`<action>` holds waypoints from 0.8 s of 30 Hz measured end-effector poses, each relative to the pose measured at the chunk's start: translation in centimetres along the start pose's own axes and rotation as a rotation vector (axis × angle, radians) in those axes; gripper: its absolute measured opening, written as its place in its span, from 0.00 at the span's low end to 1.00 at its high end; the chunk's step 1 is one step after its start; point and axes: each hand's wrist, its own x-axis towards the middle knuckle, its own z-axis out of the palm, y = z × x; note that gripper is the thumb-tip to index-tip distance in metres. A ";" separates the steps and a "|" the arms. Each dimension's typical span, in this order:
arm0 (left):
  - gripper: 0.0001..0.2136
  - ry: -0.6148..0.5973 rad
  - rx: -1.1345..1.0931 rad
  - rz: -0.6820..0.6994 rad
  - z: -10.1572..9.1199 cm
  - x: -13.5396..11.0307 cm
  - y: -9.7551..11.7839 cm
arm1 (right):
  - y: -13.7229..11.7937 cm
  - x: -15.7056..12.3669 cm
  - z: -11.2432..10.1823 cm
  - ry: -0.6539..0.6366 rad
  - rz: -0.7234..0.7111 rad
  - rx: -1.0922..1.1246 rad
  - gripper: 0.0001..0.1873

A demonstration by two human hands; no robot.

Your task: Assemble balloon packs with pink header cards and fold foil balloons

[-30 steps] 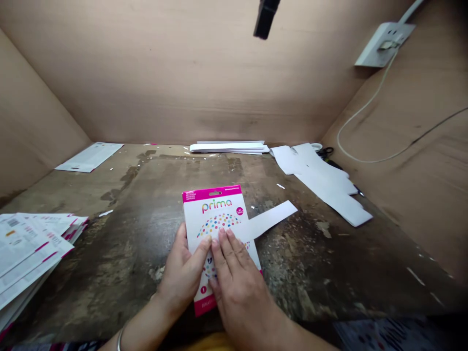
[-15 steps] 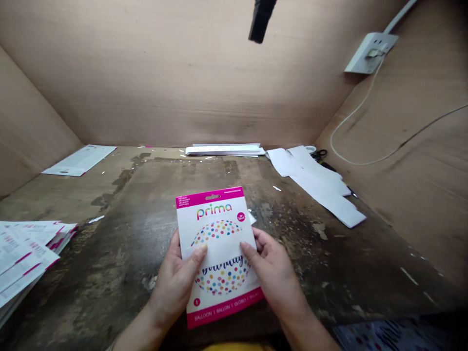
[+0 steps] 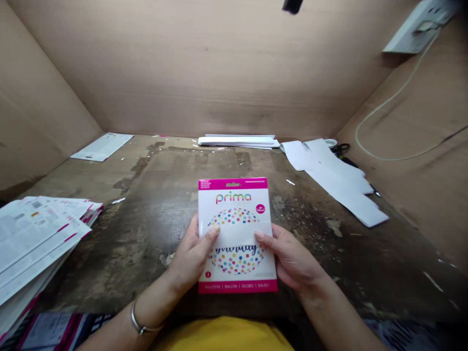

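Note:
A balloon packet (image 3: 237, 265), white with pink bands at top and bottom and a dotted balloon picture, is held upright above the table's near side. A blank white strip (image 3: 237, 235) crosses its middle and covers part of the balloon picture. My left hand (image 3: 193, 251) grips the packet's left edge, thumb on the front near the strip. On the right edge, my right hand (image 3: 292, 256) holds it the same way, thumb at the strip's right end. The fingers of both hands are hidden behind the packet.
A stack of printed packets (image 3: 44, 239) lies at the left, and a single packet (image 3: 104, 147) at the far left. White paper strips (image 3: 237, 141) lie along the back wall, with more paper (image 3: 336, 180) and scissors (image 3: 341, 148) at the right. A power socket (image 3: 417, 29) hangs on the right wall.
The packet has gone from tilted to nearly straight, with both hands still on it. The view has shifted, bringing more of the left stack and my left wrist's bangle into sight.

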 end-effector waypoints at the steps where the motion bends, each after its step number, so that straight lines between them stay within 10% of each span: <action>1: 0.23 -0.004 -0.016 -0.023 -0.4 0.0 0.0 | 0.0 0.0 -0.2 0.026 -0.020 0.020 0.20; 8: 0.17 -0.108 -0.234 -0.336 -1.5 -0.5 -0.9 | 0.6 0.0 -0.8 0.081 0.048 0.185 0.25; 15: 0.16 0.362 -0.078 -0.081 -2.3 0.9 -0.7 | 2.3 1.5 -1.1 0.173 0.156 0.227 0.23; 24: 0.07 0.180 1.160 0.562 -4.1 1.4 -0.5 | 3.0 2.6 -0.2 0.276 0.129 0.122 0.22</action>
